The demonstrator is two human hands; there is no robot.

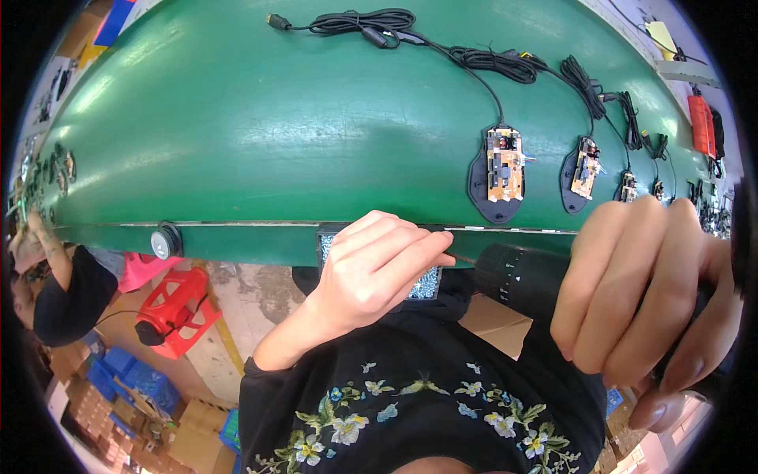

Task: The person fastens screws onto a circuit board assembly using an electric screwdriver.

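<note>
My right hand [643, 292] is wrapped round a black electric screwdriver [513, 278], which lies sideways with its thin bit toward the left. At the bit's tip, the thumb and fingers of my left hand [375, 268] are pinched together; whatever they hold is too small or hidden. Under that hand is a dark tray of small silvery screws [427, 286], partly covered by it. Beyond the table's near edge lies a mouse base with a tan circuit board [505, 170], its cable running away from me. A second mouse base with a board [584, 170] sits to its right.
Bundled black cables [493, 63] stretch along the far side of the green table [276, 142]. More mouse bases with boards [628, 186] line up at right. A round black-and-silver knob [166, 241] sticks out from the near edge. At left are a red stool [178, 312] and another person's arm [55, 257].
</note>
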